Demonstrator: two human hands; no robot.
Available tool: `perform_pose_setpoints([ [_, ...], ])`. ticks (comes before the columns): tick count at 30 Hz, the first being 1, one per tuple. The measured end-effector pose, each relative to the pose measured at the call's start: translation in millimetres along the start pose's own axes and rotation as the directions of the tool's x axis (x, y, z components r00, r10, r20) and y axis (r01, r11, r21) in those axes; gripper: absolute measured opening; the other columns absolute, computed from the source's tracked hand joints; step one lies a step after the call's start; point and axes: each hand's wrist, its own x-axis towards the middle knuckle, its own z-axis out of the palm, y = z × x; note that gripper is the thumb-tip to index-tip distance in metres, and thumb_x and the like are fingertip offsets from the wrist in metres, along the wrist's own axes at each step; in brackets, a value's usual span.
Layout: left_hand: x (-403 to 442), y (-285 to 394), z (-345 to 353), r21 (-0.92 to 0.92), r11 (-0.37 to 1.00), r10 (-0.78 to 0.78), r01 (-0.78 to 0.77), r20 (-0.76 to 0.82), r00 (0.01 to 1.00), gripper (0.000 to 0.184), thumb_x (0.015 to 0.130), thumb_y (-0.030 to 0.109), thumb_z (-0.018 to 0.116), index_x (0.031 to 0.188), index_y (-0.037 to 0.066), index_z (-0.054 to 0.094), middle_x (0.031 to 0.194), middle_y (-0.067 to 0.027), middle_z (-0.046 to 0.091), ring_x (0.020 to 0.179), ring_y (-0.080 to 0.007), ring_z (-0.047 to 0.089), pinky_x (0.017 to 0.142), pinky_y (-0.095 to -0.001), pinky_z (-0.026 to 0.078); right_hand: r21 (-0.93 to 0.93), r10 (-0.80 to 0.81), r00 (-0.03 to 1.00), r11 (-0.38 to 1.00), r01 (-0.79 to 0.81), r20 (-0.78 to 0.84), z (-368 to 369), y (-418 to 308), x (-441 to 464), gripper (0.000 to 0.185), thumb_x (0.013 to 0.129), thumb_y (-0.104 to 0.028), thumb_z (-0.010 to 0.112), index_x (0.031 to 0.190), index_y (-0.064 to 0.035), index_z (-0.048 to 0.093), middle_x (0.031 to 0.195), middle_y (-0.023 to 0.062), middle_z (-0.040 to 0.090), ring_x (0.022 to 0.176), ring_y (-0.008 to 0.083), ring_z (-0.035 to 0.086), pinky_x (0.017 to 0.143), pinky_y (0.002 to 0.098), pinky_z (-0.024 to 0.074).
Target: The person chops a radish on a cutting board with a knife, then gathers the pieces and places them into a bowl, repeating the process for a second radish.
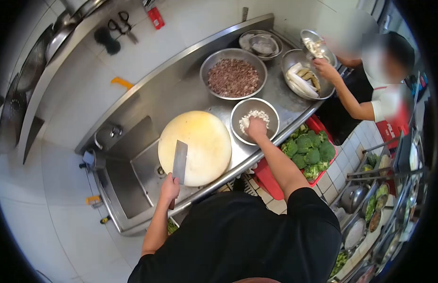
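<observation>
My left hand (170,187) is closed around the handle of a cleaver (179,162). The broad blade lies over a thick round chopping board (207,141), whose pale top shows yellow stains. To the right of the board, my right hand (256,128) reaches down into a steel bowl (274,115). White chopped pieces (256,114) lie in that bowl around my fingers, which look curled in among them; the fingertips are partly hidden. Behind it stands a larger steel bowl (204,78) filled with reddish-brown minced meat (233,78).
A steel sink (122,188) with a tap (116,130) is at left. Broccoli (308,148) fills a red basket (267,181) below the counter's front edge. At right, a co-worker's hand (326,69) is over a bowl (287,59) of long white pieces. Shelves with food stand at far right.
</observation>
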Motion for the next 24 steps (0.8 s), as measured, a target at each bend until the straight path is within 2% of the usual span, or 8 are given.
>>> perform_pose_setpoints([
  [2,7.1,-36.3,13.1,-0.072,0.996,0.044,-0.046,-0.021,0.999,0.026,0.103,0.021,0.054,0.116,-0.001,0.054,0.082,-0.0236,0.070,0.059,-0.0353,0.070,0.056,-0.0482,0.055,0.078,0.008,0.996,0.997,-0.015,0.087,6.1,10.0,11.8,0.041,0.080,-0.029,0.076,0.114,-0.0074,0.069,0.112,0.0161,0.074,0.110,0.0343,0.069,0.099,0.0480,0.0518],
  [4,3.3,-44.1,12.7,-0.111,0.992,0.054,-0.056,-0.025,0.998,0.026,0.103,0.020,0.053,0.117,-0.001,0.055,0.080,-0.0228,0.069,0.056,-0.0341,0.068,0.053,-0.0471,0.055,0.048,-0.017,0.996,0.999,0.013,0.088,3.4,9.2,11.5,0.040,0.080,-0.027,0.076,0.114,-0.0076,0.069,0.112,0.0166,0.074,0.110,0.0346,0.069,0.100,0.0490,0.0515],
  [9,1.2,-25.7,3.1,-0.137,0.990,0.021,-0.023,-0.010,1.000,0.024,0.103,0.019,0.052,0.115,-0.002,0.055,0.079,-0.0221,0.069,0.051,-0.0327,0.066,0.051,-0.0461,0.054,0.004,-0.092,0.993,0.996,0.092,0.072,-0.4,9.6,0.7,0.044,0.075,-0.019,0.078,0.119,-0.0159,0.071,0.115,0.0155,0.070,0.111,0.0331,0.067,0.100,0.0489,0.0503],
  [12,-2.3,-18.6,-7.3,-0.116,0.993,-0.017,0.021,0.033,0.999,0.026,0.104,0.022,0.053,0.115,-0.001,0.055,0.085,-0.0249,0.071,0.064,-0.0387,0.071,0.061,-0.0505,0.057,0.159,-0.165,0.970,0.968,0.193,-0.178,-13.2,9.6,-14.9,0.043,0.076,-0.015,0.078,0.119,-0.0172,0.070,0.116,0.0129,0.066,0.108,0.0332,0.065,0.098,0.0499,0.0491],
  [15,16.7,-55.8,6.1,-0.042,0.993,0.112,-0.112,-0.014,0.994,0.028,0.104,0.026,0.054,0.117,0.001,0.054,0.095,-0.0276,0.072,0.084,-0.0464,0.071,0.076,-0.0544,0.056,0.227,-0.297,0.828,0.868,0.441,-0.476,-49.7,-8.1,-33.4,0.041,0.077,-0.013,0.079,0.117,-0.0137,0.069,0.115,0.0115,0.064,0.105,0.0342,0.064,0.092,0.0483,0.0509],
  [18,-6.5,-42.8,-9.6,0.006,0.975,0.221,-0.221,-0.011,0.975,0.030,0.104,0.029,0.055,0.119,0.003,0.056,0.105,-0.0296,0.071,0.101,-0.0508,0.067,0.088,-0.0566,0.052,0.405,-0.271,0.835,0.775,0.485,-0.480,-78.8,-38.9,-46.7,0.041,0.078,-0.014,0.080,0.117,-0.0101,0.067,0.111,0.0112,0.063,0.100,0.0316,0.064,0.087,0.0429,0.0528],
  [21,-18.6,-34.7,-19.0,-0.035,0.958,0.287,-0.285,0.169,0.943,0.030,0.103,0.028,0.055,0.120,0.003,0.058,0.107,-0.0306,0.070,0.102,-0.0505,0.067,0.087,-0.0560,0.052,0.557,-0.234,0.895,0.715,0.423,-0.379,-108.0,-83.8,-65.1,0.044,0.078,-0.017,0.082,0.118,-0.0076,0.067,0.107,0.0106,0.064,0.095,0.0266,0.064,0.084,0.0374,0.0536],
  [24,-0.8,-57.8,-10.7,-0.040,0.922,0.378,-0.385,0.315,0.871,0.034,0.103,0.029,0.056,0.124,0.003,0.059,0.107,-0.0302,0.070,0.102,-0.0490,0.067,0.088,-0.0542,0.052,0.633,-0.325,0.934,0.695,0.341,-0.147,-108.7,-120.5,-77.4,0.047,0.080,-0.022,0.083,0.121,-0.0046,0.066,0.107,0.0098,0.068,0.089,0.0209,0.063,0.082,0.0356,0.0537],
])
